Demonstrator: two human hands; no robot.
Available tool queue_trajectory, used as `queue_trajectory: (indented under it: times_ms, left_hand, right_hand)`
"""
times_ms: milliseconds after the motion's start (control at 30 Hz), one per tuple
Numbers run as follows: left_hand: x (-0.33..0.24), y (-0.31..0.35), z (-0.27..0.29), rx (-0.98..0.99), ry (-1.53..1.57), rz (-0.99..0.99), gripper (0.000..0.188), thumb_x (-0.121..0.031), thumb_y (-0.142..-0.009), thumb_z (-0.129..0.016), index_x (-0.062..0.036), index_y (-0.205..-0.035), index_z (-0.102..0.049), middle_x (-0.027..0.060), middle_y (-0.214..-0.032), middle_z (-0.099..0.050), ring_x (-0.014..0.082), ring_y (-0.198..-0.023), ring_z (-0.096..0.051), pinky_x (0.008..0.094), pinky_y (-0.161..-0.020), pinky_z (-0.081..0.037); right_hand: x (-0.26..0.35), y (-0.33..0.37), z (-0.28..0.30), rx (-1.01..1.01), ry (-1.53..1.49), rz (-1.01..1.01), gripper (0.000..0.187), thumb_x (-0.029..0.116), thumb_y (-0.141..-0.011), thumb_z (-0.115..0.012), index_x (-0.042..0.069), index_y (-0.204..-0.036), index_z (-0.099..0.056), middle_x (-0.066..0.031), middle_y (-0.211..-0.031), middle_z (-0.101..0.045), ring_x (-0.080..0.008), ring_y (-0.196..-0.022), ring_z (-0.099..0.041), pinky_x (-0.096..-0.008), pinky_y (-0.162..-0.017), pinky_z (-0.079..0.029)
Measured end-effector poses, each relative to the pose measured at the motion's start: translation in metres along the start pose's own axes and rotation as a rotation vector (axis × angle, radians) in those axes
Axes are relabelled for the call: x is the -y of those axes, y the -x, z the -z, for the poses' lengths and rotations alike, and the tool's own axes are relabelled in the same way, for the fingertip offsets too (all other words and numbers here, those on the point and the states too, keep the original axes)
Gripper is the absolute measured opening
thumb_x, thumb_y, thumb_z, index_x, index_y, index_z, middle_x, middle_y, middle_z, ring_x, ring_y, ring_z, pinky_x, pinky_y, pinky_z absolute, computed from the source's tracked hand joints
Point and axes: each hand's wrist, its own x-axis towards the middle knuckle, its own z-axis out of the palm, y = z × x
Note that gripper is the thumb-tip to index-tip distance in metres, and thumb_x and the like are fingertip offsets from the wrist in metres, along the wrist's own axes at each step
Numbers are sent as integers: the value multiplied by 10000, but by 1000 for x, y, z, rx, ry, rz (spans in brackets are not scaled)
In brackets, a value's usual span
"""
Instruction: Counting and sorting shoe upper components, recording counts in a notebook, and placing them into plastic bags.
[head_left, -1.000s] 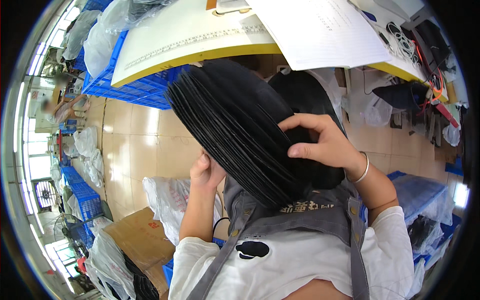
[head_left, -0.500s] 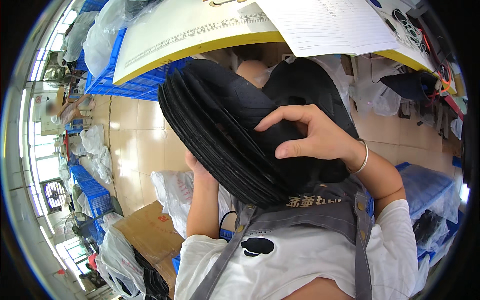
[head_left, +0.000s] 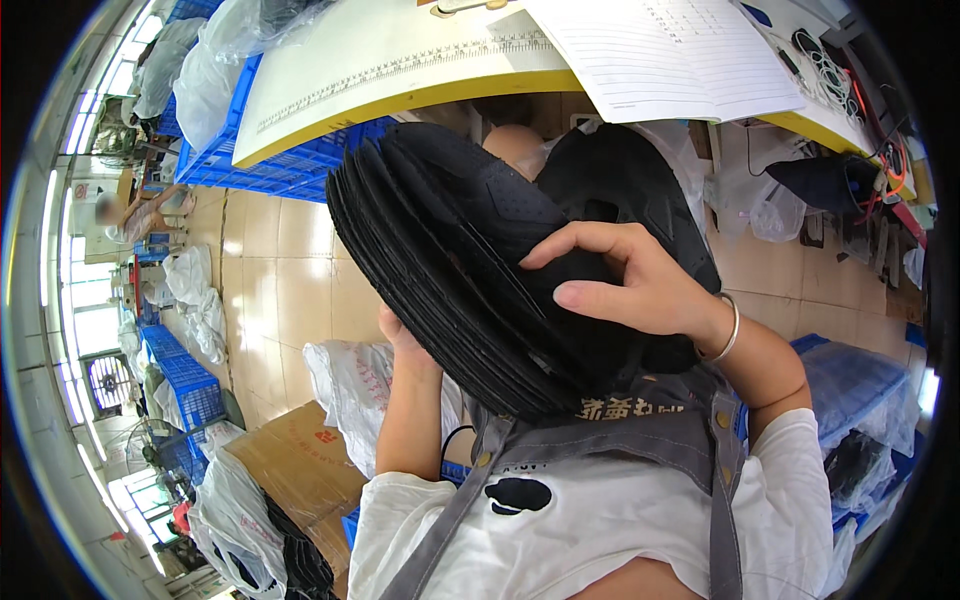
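A thick stack of black shoe-upper pieces (head_left: 440, 270), flat and rounded at the ends, stands tilted over my lap with its layered edges fanned toward the left. My left hand (head_left: 398, 332) supports the stack from its left underside; most of its fingers are hidden behind it. Over the right part of the stack, my right hand (head_left: 650, 285) has thumb and index finger apart, the index fingertip touching the face of a piece. More black pieces (head_left: 625, 180) of the same kind lean at the right, behind this hand.
Ahead is a white table (head_left: 400, 75) with a yellow edge and a printed ruler. An open notebook (head_left: 665, 60) overhangs that edge. A blue crate (head_left: 290, 165) stands under the table. Cardboard (head_left: 295, 455) lies at lower left, bagged goods (head_left: 850, 385) at right. Another person (head_left: 140, 215) is far left.
The view has shifted slightly, so the table and stack sit a little lower and further right. Both hands keep nearly the same place on the stack.
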Motion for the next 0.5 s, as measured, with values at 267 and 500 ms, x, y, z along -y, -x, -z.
queue_trajectory:
  times_ms: [267, 500]
  left_hand:
    - [3, 6, 7, 135, 233, 58, 714, -411, -730, -642, -43, -1287, -390, 165, -1230, -480, 304, -1100, -499, 408, -910, -452]
    - [2, 4, -2, 77, 218, 29, 710, -395, -728, -646, -40, -1286, -390, 167, -1227, -483, 300, -1096, -505, 410, -891, -468]
  right_hand:
    - [7, 2, -9, -9, 30, 39, 219, 62, -755, -619, 7, -966, -610, -102, -935, -609, -181, -912, -565, -280, -808, -412]
    - [17, -4, -23, -312, 266, 181, 397, -37, -714, -517, 45, -1102, -504, -135, -954, -578, -292, -727, -582, -331, -653, -478]
